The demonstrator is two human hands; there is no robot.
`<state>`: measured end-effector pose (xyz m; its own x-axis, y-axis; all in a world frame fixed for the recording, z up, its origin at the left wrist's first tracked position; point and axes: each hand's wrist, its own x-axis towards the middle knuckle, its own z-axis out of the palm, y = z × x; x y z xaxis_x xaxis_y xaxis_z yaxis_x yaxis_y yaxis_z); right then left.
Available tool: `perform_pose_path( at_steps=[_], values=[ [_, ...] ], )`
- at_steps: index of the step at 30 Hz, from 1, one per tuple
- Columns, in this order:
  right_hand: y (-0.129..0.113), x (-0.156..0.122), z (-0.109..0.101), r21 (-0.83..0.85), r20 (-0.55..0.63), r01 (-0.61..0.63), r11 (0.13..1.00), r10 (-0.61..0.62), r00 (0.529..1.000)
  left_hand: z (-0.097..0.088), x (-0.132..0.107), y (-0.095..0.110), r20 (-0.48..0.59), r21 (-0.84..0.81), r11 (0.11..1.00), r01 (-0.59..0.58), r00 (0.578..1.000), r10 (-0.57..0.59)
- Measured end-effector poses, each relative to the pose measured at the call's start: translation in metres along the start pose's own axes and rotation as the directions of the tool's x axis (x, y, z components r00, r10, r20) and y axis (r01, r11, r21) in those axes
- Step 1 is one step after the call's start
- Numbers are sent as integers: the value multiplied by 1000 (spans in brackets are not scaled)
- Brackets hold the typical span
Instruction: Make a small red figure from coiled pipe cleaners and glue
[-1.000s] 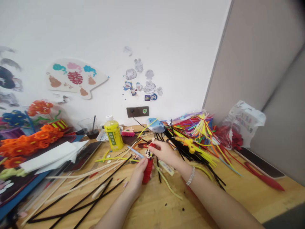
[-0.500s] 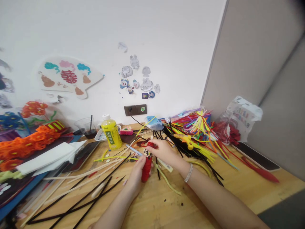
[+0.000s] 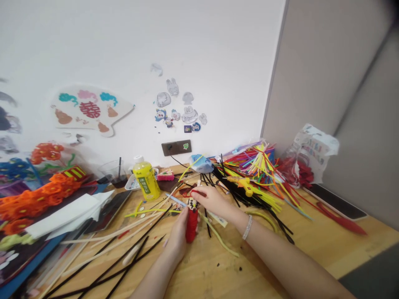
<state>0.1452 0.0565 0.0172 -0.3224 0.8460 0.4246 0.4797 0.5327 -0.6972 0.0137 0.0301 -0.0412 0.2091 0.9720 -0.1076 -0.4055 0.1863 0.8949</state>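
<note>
Wall: white, with a paper cutout [image 3: 90, 120] and small stickers [image 3: 189, 114] above a dark socket [image 3: 179, 147].
Table: wooden [image 3: 215, 282], crowded along the back and left, with the red figure over its middle, between the two hands.
Left hand: [image 3: 178, 232] wrapped around the red figure [image 3: 191, 228], which stands nearly upright, its black-and-white patterned top clear of the grip.
Right hand: [image 3: 212, 201] fingers drawn together at the figure's top, pinching a thin red strip [image 3: 188, 194]; whether the strip is joined to the figure cannot be told. A bracelet [image 3: 247, 227] circles the wrist.
Near the hands: a pale green stem [image 3: 220, 240] on the right hand's side; black stems [image 3: 131, 253] crossing one another on the left hand's side.
Behind: a yellow bottle [image 3: 146, 180], upright, with a cup [image 3: 116, 176] near it; a blue pack [image 3: 202, 164].
Right side: a yellow tool [image 3: 245, 185] lying on black stems, beside a colourful bundle [image 3: 258, 162]; farther over, a bag [image 3: 314, 149] with red stuff inside.
Left side: white paper [image 3: 70, 211] just beside orange flowers [image 3: 40, 199].
</note>
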Motion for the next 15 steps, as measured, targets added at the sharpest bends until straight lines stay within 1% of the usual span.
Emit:
perform_pose_path(
  at_steps=[3,8,15],
  values=[
    [-2,1,-4,-10,14,-19,1000,19,1000,-1,1,-1,-1,4,1000,6,1000,-6],
    [-3,2,-9,35,16,-43,998,43,999,0,-1,0,1,9,1000,5,1000,-5],
    [5,3,-11,45,23,-81,996,80,997,7,-7,7,88,20,999,-25,996,23]
  ],
)
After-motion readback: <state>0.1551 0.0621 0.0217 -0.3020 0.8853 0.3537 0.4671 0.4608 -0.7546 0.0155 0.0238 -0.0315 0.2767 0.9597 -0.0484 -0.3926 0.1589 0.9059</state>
